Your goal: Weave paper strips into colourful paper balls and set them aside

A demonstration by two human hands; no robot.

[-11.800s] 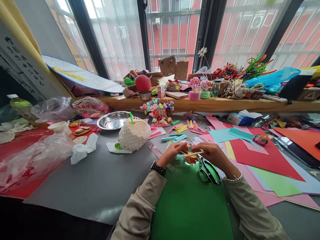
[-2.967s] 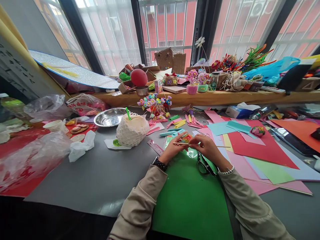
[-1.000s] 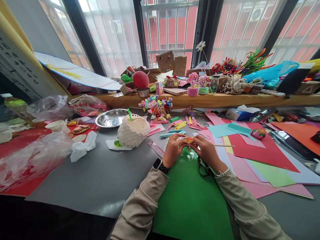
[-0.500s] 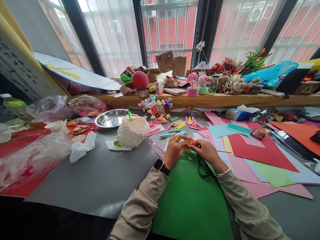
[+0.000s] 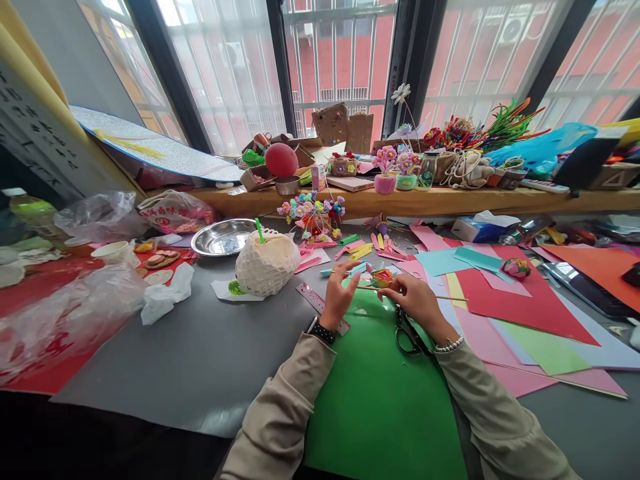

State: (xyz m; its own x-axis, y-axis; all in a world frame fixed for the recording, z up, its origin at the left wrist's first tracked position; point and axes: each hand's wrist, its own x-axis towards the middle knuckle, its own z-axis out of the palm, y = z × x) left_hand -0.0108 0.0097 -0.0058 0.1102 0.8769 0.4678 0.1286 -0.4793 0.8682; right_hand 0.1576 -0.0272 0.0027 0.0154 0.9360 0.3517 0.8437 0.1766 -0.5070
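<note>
My right hand (image 5: 413,300) is closed, pinching a small folded paper flower (image 5: 383,277) in orange, red and yellow with green at its edge. A thin wooden stick (image 5: 453,299) runs crosswise through the same hand, its left end poking out below the flower. My left hand (image 5: 340,293) is raised to the left of the flower, fingers apart and holding nothing. Beneath both hands lies a large green sheet (image 5: 380,400). Black-handled scissors (image 5: 407,337) rest on it beside my right wrist. A pink ruler (image 5: 313,298) is partly hidden behind my left hand.
To the left stand a white netted coconut (image 5: 267,267) with a green straw and a metal plate (image 5: 223,238). Coloured paper sheets (image 5: 525,307) overlap on the right, with another paper flower (image 5: 516,268) on them. Paper strips (image 5: 360,251) and a flower bunch (image 5: 313,217) sit behind.
My left hand has let go of the paper flower and drawn left, opening its fingers. The flower and stick stay in my right hand, and the stick now shows on both sides.
</note>
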